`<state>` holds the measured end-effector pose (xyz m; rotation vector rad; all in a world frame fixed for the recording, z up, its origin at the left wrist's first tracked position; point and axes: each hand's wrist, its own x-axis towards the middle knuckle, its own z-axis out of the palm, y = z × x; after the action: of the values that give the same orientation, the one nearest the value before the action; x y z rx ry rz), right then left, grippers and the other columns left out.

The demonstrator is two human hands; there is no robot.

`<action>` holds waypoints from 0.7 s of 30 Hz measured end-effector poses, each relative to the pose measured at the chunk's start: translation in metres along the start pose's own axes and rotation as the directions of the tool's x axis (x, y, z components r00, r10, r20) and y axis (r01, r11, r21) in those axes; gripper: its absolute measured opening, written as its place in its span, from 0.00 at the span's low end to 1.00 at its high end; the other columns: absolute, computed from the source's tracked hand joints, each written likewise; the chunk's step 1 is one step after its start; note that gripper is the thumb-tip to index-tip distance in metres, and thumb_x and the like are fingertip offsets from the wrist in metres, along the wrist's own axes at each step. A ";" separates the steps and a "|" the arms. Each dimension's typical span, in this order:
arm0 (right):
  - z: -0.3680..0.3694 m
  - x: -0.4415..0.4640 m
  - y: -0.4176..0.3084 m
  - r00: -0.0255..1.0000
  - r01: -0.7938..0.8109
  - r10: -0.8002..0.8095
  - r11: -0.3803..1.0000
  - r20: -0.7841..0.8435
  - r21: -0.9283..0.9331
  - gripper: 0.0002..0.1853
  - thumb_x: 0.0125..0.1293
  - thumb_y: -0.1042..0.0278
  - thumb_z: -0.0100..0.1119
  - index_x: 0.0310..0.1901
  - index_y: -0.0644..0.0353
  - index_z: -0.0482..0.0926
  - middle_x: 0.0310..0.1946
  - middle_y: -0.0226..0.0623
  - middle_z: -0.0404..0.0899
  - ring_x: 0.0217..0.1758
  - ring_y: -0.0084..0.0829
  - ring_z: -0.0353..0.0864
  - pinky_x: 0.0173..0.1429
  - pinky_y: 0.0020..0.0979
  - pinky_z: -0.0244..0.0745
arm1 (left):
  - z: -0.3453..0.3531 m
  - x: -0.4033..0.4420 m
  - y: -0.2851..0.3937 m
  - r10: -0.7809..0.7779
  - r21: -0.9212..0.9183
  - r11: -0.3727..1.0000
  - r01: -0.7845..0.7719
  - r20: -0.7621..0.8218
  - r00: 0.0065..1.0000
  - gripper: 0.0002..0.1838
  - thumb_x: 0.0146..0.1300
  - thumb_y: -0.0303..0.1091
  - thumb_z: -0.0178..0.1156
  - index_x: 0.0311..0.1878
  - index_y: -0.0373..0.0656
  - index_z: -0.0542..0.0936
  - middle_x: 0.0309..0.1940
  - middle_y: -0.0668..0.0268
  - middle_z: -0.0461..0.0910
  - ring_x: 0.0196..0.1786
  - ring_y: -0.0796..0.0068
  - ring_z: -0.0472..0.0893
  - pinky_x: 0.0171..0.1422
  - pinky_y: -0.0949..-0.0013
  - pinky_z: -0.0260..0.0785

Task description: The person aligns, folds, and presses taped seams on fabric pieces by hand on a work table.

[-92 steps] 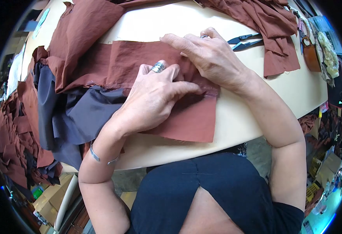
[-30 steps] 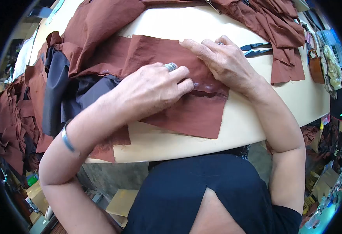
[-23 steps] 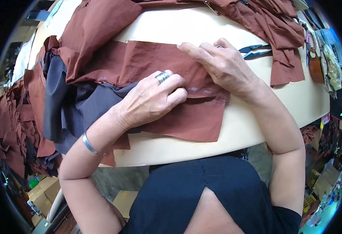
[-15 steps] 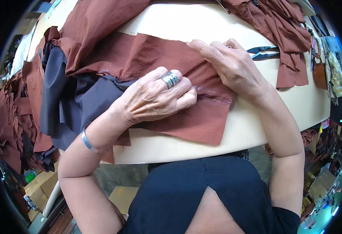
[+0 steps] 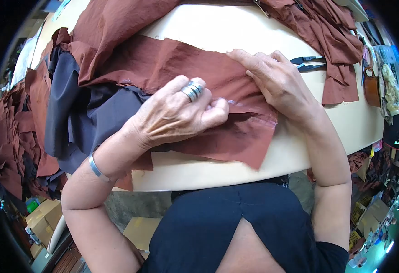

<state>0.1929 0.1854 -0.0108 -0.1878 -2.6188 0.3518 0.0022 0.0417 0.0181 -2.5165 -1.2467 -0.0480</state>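
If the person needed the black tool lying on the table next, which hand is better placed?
Probably the right hand: it is close beside the black tool, while the left hand is curled over the brown cloth, farther away.

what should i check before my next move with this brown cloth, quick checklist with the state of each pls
1. Right hand steadying the brown cloth: ok, it rests at the right-hand part of the panel.
2. Left hand on the panel: ok, curled over it.
3. Left fingertips gripping cloth: cannot tell, they are hidden.
4. Panel lying smooth: not ok, creases run between the hands.
5. Dark cloth clear of the left hand: not ok, it runs up to the wrist.
6. Black tool off the panel: ok, it lies beyond the right hand.
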 end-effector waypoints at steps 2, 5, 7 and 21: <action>-0.003 0.000 -0.002 1.000 -0.009 0.008 1.000 0.001 0.022 0.29 0.55 0.78 0.52 0.61 0.52 0.68 0.34 0.33 0.78 0.35 0.34 0.77 0.43 0.31 0.69 | -0.001 -0.001 -0.001 -0.036 -0.081 0.996 0.035 -0.014 0.999 0.10 0.54 0.34 0.54 0.40 0.46 0.72 0.30 0.70 0.72 0.37 0.73 0.72 0.40 0.71 0.64; -0.008 -0.002 -0.001 0.993 -0.093 0.092 0.996 0.077 0.014 0.25 0.57 0.80 0.57 0.58 0.56 0.72 0.48 0.39 0.78 0.44 0.37 0.79 0.49 0.34 0.72 | -0.001 -0.003 -0.002 -0.125 -0.238 0.963 0.131 0.036 0.991 0.11 0.51 0.31 0.56 0.40 0.45 0.75 0.36 0.68 0.75 0.40 0.69 0.73 0.43 0.67 0.65; -0.010 -0.002 0.000 0.992 -0.111 0.108 0.993 0.072 0.042 0.24 0.57 0.81 0.57 0.58 0.56 0.72 0.50 0.39 0.78 0.46 0.39 0.79 0.50 0.36 0.73 | 0.000 -0.005 -0.006 -0.149 -0.336 0.929 0.154 0.043 0.988 0.10 0.52 0.30 0.55 0.39 0.44 0.75 0.38 0.68 0.75 0.41 0.68 0.73 0.43 0.67 0.65; -0.011 -0.001 0.004 0.990 -0.139 0.139 0.980 0.016 0.144 0.23 0.58 0.80 0.57 0.57 0.56 0.73 0.51 0.40 0.77 0.52 0.43 0.77 0.55 0.38 0.73 | 0.002 -0.003 -0.009 -0.096 -0.307 0.945 0.117 0.083 0.992 0.06 0.55 0.32 0.52 0.37 0.46 0.72 0.35 0.68 0.73 0.38 0.68 0.71 0.44 0.67 0.64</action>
<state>0.1993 0.1913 -0.0031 -0.3219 -2.5796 0.5891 -0.0073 0.0450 0.0179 -2.7302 -1.5055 -0.2029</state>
